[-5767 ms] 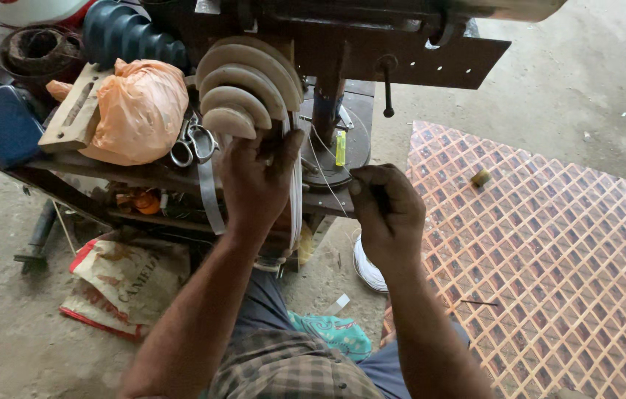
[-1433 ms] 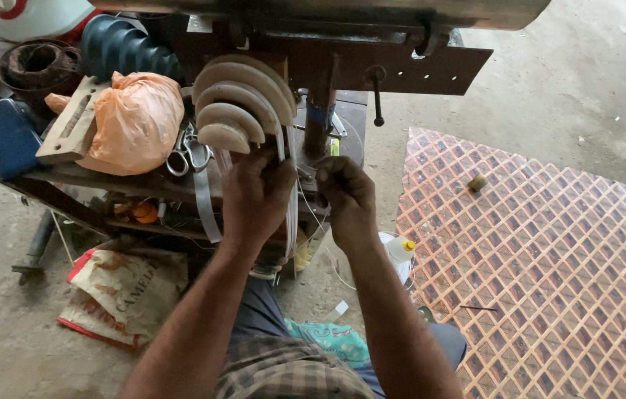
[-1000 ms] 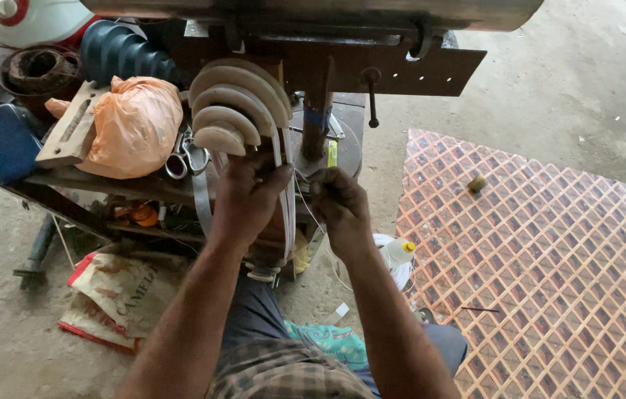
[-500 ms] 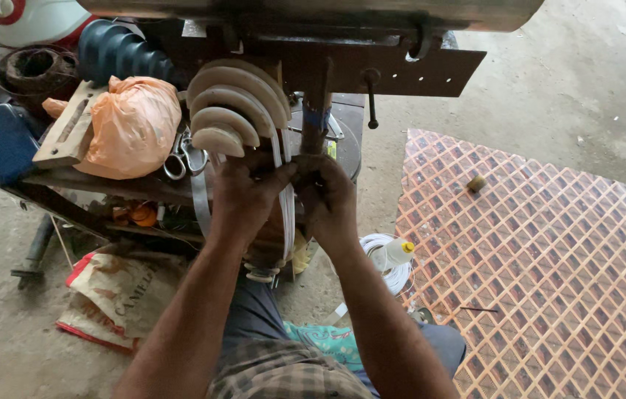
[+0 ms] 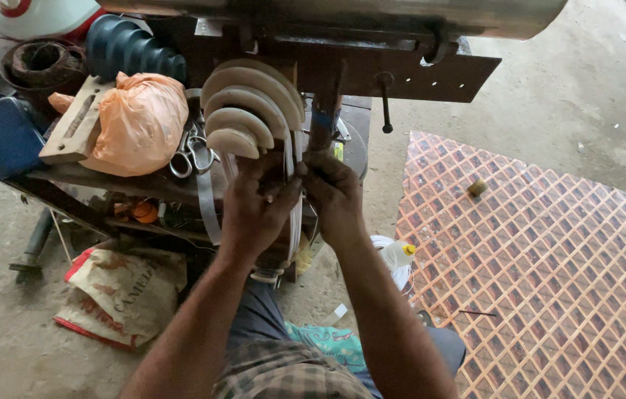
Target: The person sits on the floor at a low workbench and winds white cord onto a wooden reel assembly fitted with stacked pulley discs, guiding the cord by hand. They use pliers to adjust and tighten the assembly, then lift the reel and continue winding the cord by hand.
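I see my left hand [image 5: 254, 210] and right hand [image 5: 333, 193] close together in the middle of the frame, just below the stepped wooden pulley [image 5: 252, 111]. The left hand's fingers are curled in narrow, pinching at the pale belt [image 5: 295, 222] that hangs down from the pulley; the right hand is bent in beside it, fingers half closed at the same spot, though I cannot tell whether it actually grips the belt or only presses on it. The two hands nearly touch.

Above them a dark metal bar [image 5: 431, 74] runs across the top of the frame, leaving little room upward. To the right the floor is open, with a patterned orange mat [image 5: 549, 266] in the lower right and a small plastic bottle [image 5: 398, 255] with a yellow cap just beside my right forearm.

To the upper left, the cluttered surface [image 5: 106, 177] carries an orange plastic bag [image 5: 139, 122] that is full and bunched shut, scissors [image 5: 191, 151] beside it, and a blue box [image 5: 2, 137] at the edge. A printed sack [image 5: 117, 288] lies on the floor below.
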`<action>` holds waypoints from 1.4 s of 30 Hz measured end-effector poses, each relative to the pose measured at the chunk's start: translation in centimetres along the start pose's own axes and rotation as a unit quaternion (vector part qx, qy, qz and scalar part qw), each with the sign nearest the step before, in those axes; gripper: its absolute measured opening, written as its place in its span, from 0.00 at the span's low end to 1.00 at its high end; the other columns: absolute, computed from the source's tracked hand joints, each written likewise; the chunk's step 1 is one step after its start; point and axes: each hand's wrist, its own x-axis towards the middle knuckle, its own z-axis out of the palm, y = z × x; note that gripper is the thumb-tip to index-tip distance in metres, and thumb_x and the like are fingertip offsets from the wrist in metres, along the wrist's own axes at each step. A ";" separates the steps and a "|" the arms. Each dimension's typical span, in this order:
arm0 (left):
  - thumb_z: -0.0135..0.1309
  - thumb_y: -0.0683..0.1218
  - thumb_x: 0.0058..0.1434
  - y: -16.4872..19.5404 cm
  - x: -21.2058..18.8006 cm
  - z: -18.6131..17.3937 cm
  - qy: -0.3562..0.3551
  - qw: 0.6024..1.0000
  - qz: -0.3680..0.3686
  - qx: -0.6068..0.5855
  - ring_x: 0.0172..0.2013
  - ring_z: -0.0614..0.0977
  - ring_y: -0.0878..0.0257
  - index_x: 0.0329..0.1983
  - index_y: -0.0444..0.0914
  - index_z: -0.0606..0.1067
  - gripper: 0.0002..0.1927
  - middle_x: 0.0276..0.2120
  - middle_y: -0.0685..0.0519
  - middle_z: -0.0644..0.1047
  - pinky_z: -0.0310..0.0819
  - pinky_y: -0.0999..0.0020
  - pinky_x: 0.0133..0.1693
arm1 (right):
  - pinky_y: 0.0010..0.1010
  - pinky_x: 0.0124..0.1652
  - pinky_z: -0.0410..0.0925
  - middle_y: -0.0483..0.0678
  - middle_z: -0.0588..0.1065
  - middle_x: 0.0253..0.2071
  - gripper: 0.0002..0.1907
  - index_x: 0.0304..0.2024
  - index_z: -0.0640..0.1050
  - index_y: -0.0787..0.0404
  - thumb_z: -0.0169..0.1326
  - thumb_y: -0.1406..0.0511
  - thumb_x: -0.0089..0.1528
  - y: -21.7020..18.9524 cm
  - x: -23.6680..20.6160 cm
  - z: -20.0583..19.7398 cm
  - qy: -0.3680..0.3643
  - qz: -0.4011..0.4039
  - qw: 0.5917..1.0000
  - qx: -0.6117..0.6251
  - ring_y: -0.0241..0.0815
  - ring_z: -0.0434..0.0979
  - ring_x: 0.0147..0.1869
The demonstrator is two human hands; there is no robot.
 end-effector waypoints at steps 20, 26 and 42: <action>0.61 0.42 0.58 -2.1 -0.8 2.5 0.143 0.980 0.086 0.106 0.29 0.82 0.59 0.41 0.35 0.79 0.09 0.30 0.47 0.79 0.75 0.64 0.33 | 0.23 0.33 0.68 0.42 0.77 0.34 0.05 0.44 0.79 0.62 0.56 0.72 0.65 -0.7 0.6 -0.9 -0.024 0.023 0.999 -0.035 0.30 0.74 0.34; 0.61 0.42 0.56 -1.7 -0.5 2.6 0.141 0.987 0.062 0.045 0.32 0.82 0.63 0.42 0.34 0.79 0.11 0.32 0.50 0.81 0.77 0.67 0.37 | 0.23 0.34 0.69 0.43 0.77 0.36 0.04 0.45 0.79 0.64 0.58 0.70 0.67 -1.1 0.3 -1.3 -0.048 -0.004 0.998 -0.027 0.30 0.75 0.35; 0.57 0.44 0.56 -0.5 -0.4 1.5 0.116 0.989 0.047 0.085 0.32 0.83 0.61 0.45 0.33 0.81 0.15 0.32 0.46 0.82 0.78 0.65 0.38 | 0.24 0.33 0.69 0.44 0.77 0.35 0.06 0.44 0.78 0.64 0.54 0.71 0.65 -1.1 2.1 -2.2 -0.053 0.093 0.994 -0.020 0.32 0.74 0.33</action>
